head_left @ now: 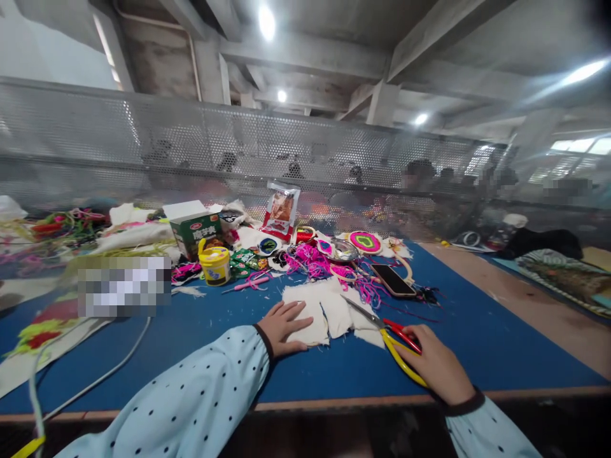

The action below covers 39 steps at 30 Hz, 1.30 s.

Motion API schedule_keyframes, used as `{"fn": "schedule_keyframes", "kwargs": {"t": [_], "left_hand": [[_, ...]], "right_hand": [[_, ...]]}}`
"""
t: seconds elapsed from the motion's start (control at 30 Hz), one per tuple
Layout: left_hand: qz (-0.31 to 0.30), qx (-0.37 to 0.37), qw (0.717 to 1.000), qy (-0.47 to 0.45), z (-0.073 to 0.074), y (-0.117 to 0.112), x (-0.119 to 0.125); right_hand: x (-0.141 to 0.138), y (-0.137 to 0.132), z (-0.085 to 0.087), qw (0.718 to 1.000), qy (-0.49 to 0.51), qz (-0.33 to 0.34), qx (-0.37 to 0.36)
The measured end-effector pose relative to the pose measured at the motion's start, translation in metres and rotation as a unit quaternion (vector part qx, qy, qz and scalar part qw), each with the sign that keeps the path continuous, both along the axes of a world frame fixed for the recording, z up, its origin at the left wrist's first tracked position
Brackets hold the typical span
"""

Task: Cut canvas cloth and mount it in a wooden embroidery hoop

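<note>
My left hand (284, 328) lies flat with fingers spread on a piece of cream cloth (321, 310) on the blue table cover (200, 331). My right hand (438, 366) is closed around the red and yellow handles of a pair of scissors (387, 332). The scissors' blades rest on the cloth and point toward the upper left. Both arms wear light blue dotted sleeves.
Behind the cloth lie pink yarn (315, 261), a dark phone (393, 280), embroidery hoops (365, 242), a yellow tub (214, 263), a green box (195, 230) and a snack bag (282, 210). A white cable (102, 375) runs at the left. A perforated metal screen (238, 152) stands behind the table.
</note>
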<state>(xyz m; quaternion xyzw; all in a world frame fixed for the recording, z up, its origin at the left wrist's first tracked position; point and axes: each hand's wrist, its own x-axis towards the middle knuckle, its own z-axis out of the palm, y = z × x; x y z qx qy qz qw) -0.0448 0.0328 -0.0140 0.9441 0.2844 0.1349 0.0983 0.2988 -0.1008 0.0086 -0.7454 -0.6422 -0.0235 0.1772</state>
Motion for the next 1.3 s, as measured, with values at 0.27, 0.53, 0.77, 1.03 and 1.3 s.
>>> {"fn": "schedule_keyframes", "kwargs": {"t": [0.27, 0.53, 0.77, 1.03, 1.3], "left_hand": [[0.075, -0.022, 0.996, 0.030, 0.005, 0.009, -0.014], [0.127, -0.015, 0.989, 0.073, 0.017, 0.010, -0.026], [0.139, 0.106, 0.982, 0.077, 0.002, 0.011, -0.025], [0.121, 0.174, 0.977, 0.013, -0.014, 0.016, -0.013], [0.079, 0.176, 0.981, 0.006, -0.014, 0.021, 0.000]], "right_hand": [[-0.011, 0.001, 0.000, 0.996, -0.063, 0.031, 0.049], [-0.089, 0.011, 0.036, 0.984, -0.010, 0.174, 0.043], [-0.139, 0.096, 0.038, 0.932, -0.060, 0.352, -0.057], [-0.127, 0.143, 0.024, 0.904, -0.040, 0.421, -0.059], [-0.121, 0.150, 0.012, 0.905, 0.042, 0.422, -0.033]]}}
